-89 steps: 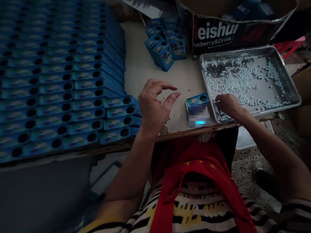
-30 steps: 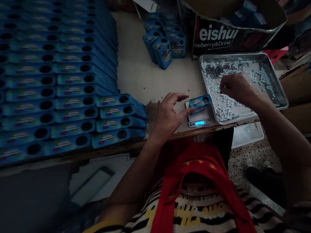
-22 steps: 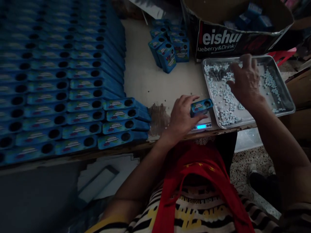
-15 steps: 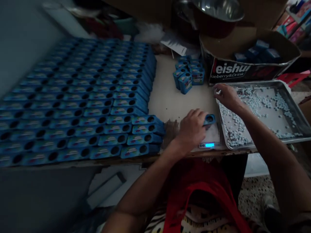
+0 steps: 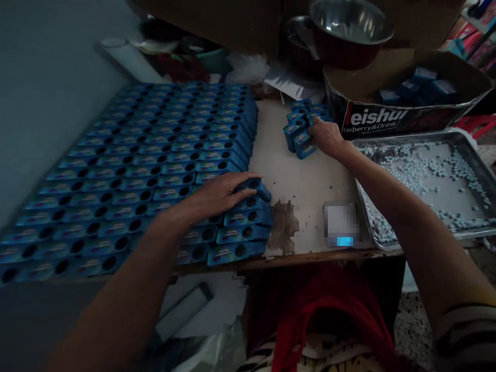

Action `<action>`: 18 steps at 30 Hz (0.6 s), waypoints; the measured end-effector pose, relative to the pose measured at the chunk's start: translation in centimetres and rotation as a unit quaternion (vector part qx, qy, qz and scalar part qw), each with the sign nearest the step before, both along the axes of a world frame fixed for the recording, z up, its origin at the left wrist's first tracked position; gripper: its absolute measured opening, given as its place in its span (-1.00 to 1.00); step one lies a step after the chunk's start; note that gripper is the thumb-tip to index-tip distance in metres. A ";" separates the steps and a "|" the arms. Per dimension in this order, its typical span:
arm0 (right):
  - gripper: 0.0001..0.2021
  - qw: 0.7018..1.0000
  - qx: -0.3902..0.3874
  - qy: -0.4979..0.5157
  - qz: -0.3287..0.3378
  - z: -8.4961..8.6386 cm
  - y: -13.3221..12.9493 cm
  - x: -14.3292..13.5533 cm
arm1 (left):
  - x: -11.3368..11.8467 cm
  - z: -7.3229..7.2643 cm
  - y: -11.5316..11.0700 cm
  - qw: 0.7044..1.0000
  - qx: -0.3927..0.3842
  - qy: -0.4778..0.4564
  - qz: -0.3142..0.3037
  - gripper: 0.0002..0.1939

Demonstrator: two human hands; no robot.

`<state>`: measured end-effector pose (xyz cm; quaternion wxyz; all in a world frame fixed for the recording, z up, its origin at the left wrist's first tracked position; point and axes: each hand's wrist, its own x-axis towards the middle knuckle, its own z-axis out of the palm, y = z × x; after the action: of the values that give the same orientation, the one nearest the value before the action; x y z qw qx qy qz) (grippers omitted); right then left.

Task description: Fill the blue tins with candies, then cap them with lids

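My left hand (image 5: 222,194) grips a small blue box (image 5: 264,190) with a dark round hole in its top, between thumb and fingers. That box is at the right end of the long rows of matching blue boxes (image 5: 155,170). At the back middle of the table, my right hand (image 5: 327,137) has its fingers closed at a box in a small cluster of blue boxes (image 5: 304,144); the fingertips are partly hidden. A small digital scale (image 5: 340,222) with a lit blue display lies near the front edge, nothing on its plate.
A metal tray (image 5: 366,219) of small pale pellets is on the right. Behind it stands an open cardboard carton (image 5: 411,116) with several blue boxes inside, and a metal bowl (image 5: 351,26). Papers (image 5: 290,85) lie at the back. The table's front edge (image 5: 306,257) is worn.
My left hand has carried the blue box from the scale leftward to the rows. My right hand has left the tray's edge and reached the cluster of boxes.
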<state>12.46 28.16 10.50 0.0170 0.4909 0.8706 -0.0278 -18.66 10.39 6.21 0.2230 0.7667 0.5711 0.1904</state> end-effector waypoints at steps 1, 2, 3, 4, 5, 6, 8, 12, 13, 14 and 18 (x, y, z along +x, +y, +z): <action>-0.69 1.000 -0.002 0.003 0.002 0.3 -0.6 0.7 | -0.1 -0.2 -0.3 1.000 -0.008 0.002 0.001 -0.24; -0.71 1.000 -0.004 0.012 0.004 0.7 -1.4 1.6 | -0.2 -0.5 -0.6 1.000 -0.015 0.005 0.003 -0.23; -0.72 1.000 -0.004 0.023 0.006 1.3 -2.6 2.7 | -0.3 -0.8 -0.8 1.000 -0.017 0.007 0.006 -0.24; -0.74 0.999 -0.002 0.037 0.006 1.9 -4.1 4.0 | -0.4 -1.1 -0.8 1.000 -0.015 0.010 0.005 -0.25; -0.77 0.999 -0.001 0.052 0.008 2.4 -5.8 5.4 | -0.4 -1.2 -0.8 1.000 -0.009 0.016 0.001 -0.26; -0.79 0.998 -0.001 0.066 0.011 2.9 -7.7 6.8 | -0.4 -1.2 -0.5 1.000 -0.002 0.024 -0.005 -0.26; -0.82 0.996 -0.009 0.086 0.019 3.4 -11.9 9.5 | 0.4 -0.4 0.6 0.998 0.009 0.048 -0.025 -0.21; -0.85 0.994 -0.056 0.092 0.019 2.6 -18.9 13.4 | 5.0 4.8 5.7 0.991 0.056 0.109 -0.046 -0.09; -0.85 0.994 -0.073 0.083 0.016 2.4 -19.9 14.0 | 6.6 6.3 7.6 0.990 0.060 0.122 -0.048 -0.11; -0.87 0.993 -0.089 0.074 0.012 2.4 -20.6 14.5 | 8.1 7.7 9.6 0.989 0.063 0.126 -0.048 -0.14; -0.71 0.986 -0.117 0.112 0.031 4.3 -18.9 15.4 | 12.5 9.5 18.4 0.986 0.077 0.145 0.026 0.05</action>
<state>27.86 9.27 14.84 -0.0228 0.4524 0.8723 -0.1840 -6.19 28.84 15.72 0.0727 0.7859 0.6010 0.1265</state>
